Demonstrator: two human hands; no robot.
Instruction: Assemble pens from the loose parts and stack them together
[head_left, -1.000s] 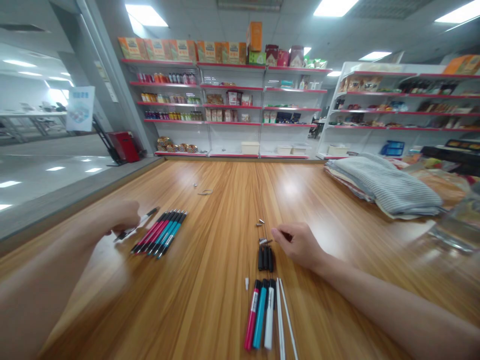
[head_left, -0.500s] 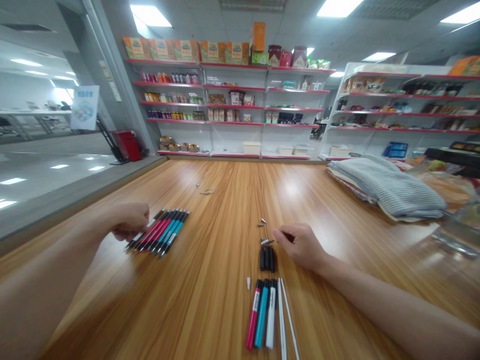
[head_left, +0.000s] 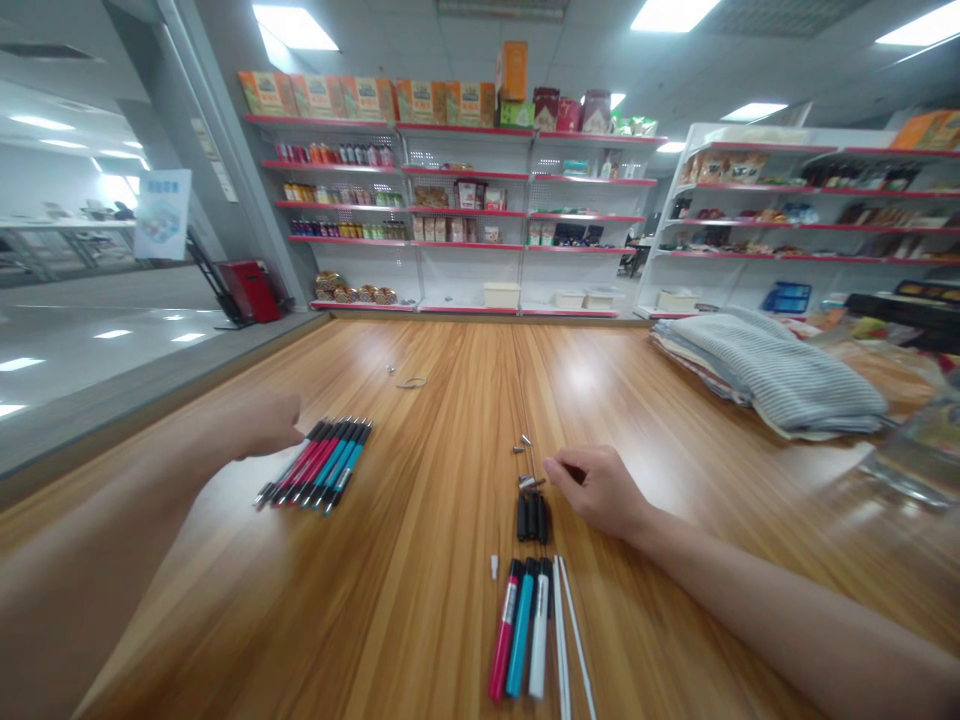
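My left hand is over the upper left end of a row of pens, its fingers loosely stretched toward the leftmost one. Its fingertips are partly hidden, and I see nothing held in them. The pens, with white, pink and blue barrels and black grips, lie side by side. My right hand rests on the table, fingers curled in, nothing visible inside. Beside its thumb lie small metal tips and black grips. Below are a pink barrel, a blue barrel, a white barrel and thin white refills.
A small white piece lies left of the barrels. Farther off on the wooden table is a thin ring-shaped strip. Folded cloths and a clear container stand at right. Stocked shelves rise behind.
My left hand has risen off the lower part of the leftmost pen and moved up the row, leaving the pen lying with the others. My right hand has stayed in place.
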